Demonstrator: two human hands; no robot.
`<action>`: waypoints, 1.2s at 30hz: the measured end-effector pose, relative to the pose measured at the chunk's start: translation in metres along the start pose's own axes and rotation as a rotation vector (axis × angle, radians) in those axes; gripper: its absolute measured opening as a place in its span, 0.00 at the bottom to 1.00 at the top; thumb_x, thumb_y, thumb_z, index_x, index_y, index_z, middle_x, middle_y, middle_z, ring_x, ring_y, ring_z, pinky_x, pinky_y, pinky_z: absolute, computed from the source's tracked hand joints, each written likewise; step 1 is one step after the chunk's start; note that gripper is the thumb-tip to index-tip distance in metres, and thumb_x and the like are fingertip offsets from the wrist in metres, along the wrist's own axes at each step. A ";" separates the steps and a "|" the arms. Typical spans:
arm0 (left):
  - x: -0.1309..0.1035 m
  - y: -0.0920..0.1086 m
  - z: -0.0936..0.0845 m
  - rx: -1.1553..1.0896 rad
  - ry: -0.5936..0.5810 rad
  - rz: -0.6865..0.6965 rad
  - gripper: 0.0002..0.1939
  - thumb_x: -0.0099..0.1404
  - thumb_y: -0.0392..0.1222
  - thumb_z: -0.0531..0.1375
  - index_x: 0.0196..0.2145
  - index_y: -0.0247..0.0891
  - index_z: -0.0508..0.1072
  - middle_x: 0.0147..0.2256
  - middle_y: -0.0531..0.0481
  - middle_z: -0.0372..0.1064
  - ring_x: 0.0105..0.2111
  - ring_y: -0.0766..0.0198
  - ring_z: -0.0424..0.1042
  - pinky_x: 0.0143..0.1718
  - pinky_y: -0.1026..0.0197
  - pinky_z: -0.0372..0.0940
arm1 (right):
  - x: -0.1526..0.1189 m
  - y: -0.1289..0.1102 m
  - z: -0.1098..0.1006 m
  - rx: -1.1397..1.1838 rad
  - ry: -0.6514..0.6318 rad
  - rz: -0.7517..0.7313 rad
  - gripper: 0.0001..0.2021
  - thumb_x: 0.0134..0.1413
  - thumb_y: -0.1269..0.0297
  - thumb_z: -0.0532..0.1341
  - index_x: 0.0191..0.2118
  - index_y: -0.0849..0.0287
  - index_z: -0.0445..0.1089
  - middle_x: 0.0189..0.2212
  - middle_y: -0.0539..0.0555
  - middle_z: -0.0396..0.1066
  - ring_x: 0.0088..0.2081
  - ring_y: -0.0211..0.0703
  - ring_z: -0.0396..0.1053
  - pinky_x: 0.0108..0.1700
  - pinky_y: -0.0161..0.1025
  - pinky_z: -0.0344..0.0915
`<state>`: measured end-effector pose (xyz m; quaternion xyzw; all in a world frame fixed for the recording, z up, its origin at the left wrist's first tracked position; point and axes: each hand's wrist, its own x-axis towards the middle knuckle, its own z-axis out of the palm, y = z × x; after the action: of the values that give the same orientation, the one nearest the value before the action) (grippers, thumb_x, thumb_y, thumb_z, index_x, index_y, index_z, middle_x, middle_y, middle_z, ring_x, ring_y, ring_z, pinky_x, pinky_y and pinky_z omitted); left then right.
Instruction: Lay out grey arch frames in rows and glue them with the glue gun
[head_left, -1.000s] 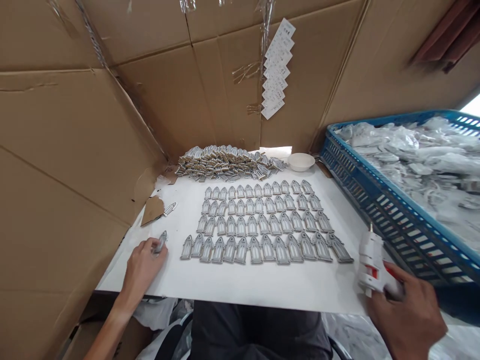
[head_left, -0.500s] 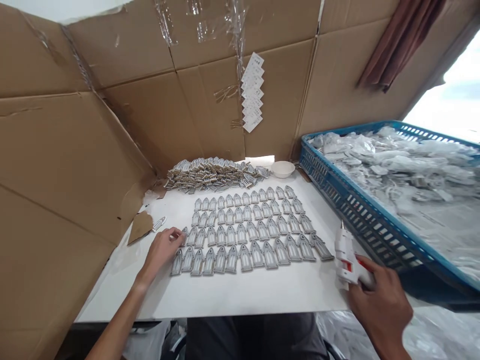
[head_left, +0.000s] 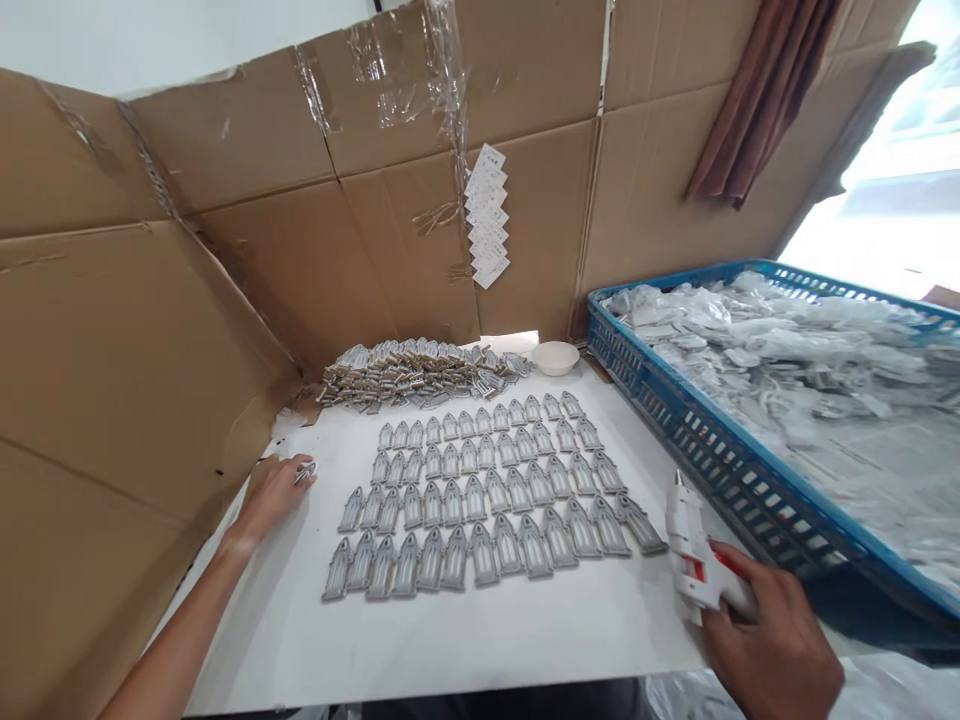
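My right hand (head_left: 772, 635) is wrapped round the handle of a white hot glue gun (head_left: 690, 545), its nozzle pointing up and away beside the blue basket. At the left of the white table, my left hand (head_left: 271, 497) has its fingers closed on a small grey arched piece (head_left: 305, 471); part of that piece is hidden by the fingers. Rows of similar grey arched pieces (head_left: 484, 553) with pale slots lie flat across the middle of the table. Farther back is a heap of such pieces (head_left: 420, 372).
A blue plastic basket (head_left: 637, 385) full of plastic-wrapped pieces stands on the right. A white bowl (head_left: 556, 358) sits by the heap. Cardboard walls (head_left: 405, 240) enclose the back and left, with white paper tags (head_left: 487, 215) hanging there and a brown cloth (head_left: 757, 110) at upper right.
My left hand has moved left from the end of a row to the lone piece by the cardboard scrap. My right hand still holds the glue gun. The view has tilted up slightly.
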<state>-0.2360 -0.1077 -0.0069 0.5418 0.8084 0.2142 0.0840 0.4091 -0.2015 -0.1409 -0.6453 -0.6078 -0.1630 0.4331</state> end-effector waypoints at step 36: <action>0.030 0.029 0.061 -0.253 -0.112 0.040 0.40 0.42 0.79 0.65 0.39 0.44 0.80 0.36 0.41 0.83 0.40 0.40 0.83 0.42 0.47 0.77 | -0.013 0.004 0.032 0.112 0.000 0.169 0.22 0.59 0.71 0.56 0.56 0.48 0.75 0.47 0.52 0.79 0.47 0.54 0.80 0.41 0.43 0.74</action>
<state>-0.2015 -0.0561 -0.0457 0.5540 0.7579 0.2856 0.1926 0.3998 -0.1854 -0.1706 -0.6689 -0.5596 -0.0918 0.4807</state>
